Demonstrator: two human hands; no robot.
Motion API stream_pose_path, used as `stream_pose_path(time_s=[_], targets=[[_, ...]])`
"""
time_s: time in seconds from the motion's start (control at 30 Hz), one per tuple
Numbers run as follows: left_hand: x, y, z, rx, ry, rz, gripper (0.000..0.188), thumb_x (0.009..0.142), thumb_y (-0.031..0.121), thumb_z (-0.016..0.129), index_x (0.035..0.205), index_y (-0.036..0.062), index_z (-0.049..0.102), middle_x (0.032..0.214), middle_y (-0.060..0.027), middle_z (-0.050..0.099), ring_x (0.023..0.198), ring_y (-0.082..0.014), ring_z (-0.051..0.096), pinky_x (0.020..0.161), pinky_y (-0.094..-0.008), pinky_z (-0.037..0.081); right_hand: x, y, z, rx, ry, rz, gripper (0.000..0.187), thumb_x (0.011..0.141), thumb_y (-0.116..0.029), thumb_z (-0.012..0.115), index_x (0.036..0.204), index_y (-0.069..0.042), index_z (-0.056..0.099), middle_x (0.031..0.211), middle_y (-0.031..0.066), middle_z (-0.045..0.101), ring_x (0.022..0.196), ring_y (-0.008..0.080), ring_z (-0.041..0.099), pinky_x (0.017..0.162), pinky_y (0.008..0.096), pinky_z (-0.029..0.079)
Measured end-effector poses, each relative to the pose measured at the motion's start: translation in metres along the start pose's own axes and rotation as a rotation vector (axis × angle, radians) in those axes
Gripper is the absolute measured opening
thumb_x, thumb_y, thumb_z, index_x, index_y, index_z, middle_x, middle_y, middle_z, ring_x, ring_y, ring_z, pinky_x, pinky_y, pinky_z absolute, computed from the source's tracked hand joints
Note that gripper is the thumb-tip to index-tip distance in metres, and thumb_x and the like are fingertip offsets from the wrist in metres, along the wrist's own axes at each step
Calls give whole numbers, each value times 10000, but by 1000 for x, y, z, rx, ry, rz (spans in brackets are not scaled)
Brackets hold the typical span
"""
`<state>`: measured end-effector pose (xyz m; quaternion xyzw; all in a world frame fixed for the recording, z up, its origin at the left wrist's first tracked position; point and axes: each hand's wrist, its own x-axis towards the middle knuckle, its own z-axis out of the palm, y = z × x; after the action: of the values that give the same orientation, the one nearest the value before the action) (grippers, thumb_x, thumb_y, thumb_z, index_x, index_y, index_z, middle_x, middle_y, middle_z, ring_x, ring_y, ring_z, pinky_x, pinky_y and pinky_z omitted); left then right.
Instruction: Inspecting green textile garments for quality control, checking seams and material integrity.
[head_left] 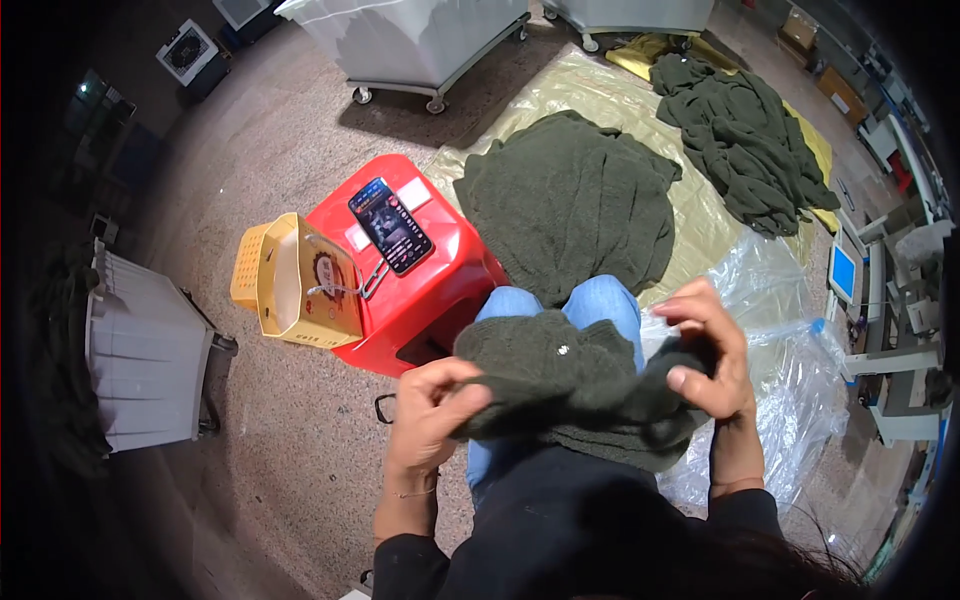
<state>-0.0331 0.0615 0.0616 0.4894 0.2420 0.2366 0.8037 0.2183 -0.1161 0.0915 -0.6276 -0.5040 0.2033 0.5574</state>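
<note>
A dark green knit garment (pixel 580 400) lies across my lap over blue jeans (pixel 608 300), with a small whitish mark near its middle. A band of its fabric is stretched between my hands, slightly blurred. My left hand (pixel 430 410) pinches the left end of this band between thumb and fingers. At the other end, my right hand (pixel 715 355) has fabric against its thumb and palm, its upper fingers lifted and curved away. The lower fingers of the right hand are partly hidden by the cloth.
A red stool (pixel 450 275) at my left holds a phone (pixel 391 228) on a stand; beside it is a yellow container (pixel 290 285). Dark green knit piles (pixel 575 200) lie on plastic sheeting (pixel 790 290). Wheeled bins (pixel 410 45) stand ahead, another bin (pixel 145 350) left.
</note>
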Motion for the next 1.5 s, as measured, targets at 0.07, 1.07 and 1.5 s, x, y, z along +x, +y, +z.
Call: stream_pose_path(time_s=[0.07,1.07,1.5], targets=[[11,-3,10,131,-91,-98,141,809,63,742,900,6,650,802,21,625,681,-14,528,604,-164,410,13,-17,21,27,-143,-79,356,707,-58,689,1056,-16,635,901,59,532,785,160,516,692,251,401],[27,-62,-24,-25,334,-22,154,794,-28,557,923,-38,640,791,-64,650,686,-129,621,671,-243,513,-11,54,44,-310,-287,-2,206,757,-112,745,901,-33,621,852,104,554,782,280,588,659,365,471],[18,-77,-12,-271,164,-128,177,915,116,602,1012,-29,630,1001,-102,679,882,-161,650,830,-295,506,-30,45,24,-471,116,-270,312,659,109,600,952,12,645,882,132,665,682,242,611,601,336,491]])
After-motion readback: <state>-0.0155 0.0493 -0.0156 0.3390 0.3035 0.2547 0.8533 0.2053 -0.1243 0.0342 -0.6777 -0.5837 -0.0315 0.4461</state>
